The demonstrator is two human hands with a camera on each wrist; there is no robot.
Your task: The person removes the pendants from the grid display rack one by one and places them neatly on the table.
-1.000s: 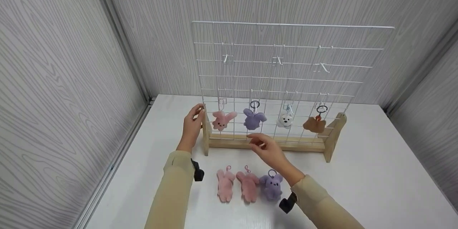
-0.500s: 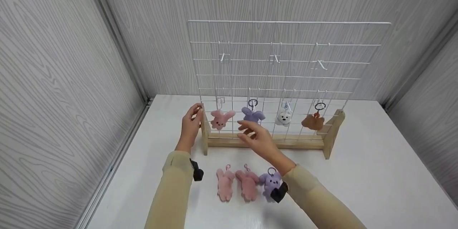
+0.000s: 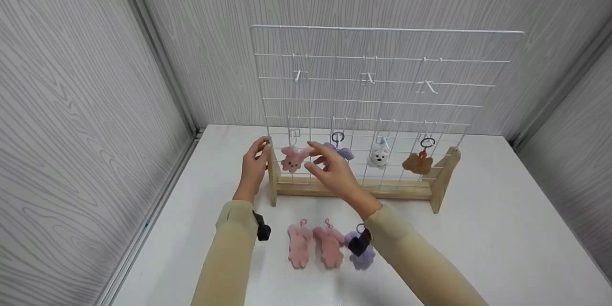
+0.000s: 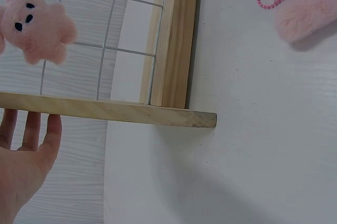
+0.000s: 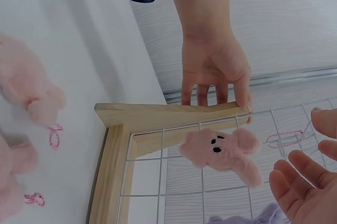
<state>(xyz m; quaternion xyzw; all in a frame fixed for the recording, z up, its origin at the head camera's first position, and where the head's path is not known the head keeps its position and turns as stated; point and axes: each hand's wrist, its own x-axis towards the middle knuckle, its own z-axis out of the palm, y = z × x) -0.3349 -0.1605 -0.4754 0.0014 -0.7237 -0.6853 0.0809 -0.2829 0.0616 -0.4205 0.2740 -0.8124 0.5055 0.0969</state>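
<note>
My left hand (image 3: pixel 255 165) holds the upper end of the rack's left wooden side post (image 4: pixel 131 112); its fingertips are at the outer face, and in the right wrist view the thumb lies at the top end. My right hand (image 3: pixel 332 172) is just right of a hanging pink plush bunny keychain (image 5: pixel 218 149), thumb and fingers apart, with nothing gripped. Whether a fingertip touches the bunny's ear, I cannot tell. The bunny hangs by a pink bead chain (image 5: pixel 284 138) from the wire grid (image 3: pixel 368 103). Behind my right hand, a purple plush keychain (image 3: pixel 343 152) is partly hidden.
A white plush keychain (image 3: pixel 380 157) and a brown plush keychain (image 3: pixel 418 163) hang further right. Bare hooks (image 3: pixel 368 78) stick out higher on the grid. In front lie two pink plush keychains (image 3: pixel 300 247) and a purple one (image 3: pixel 364 256), partly covered by the right wrist camera (image 3: pixel 359 243).
My right hand has moved left and up, from below the hanging purple keychain to beside the hanging pink bunny. My left hand has stayed at the side post.
</note>
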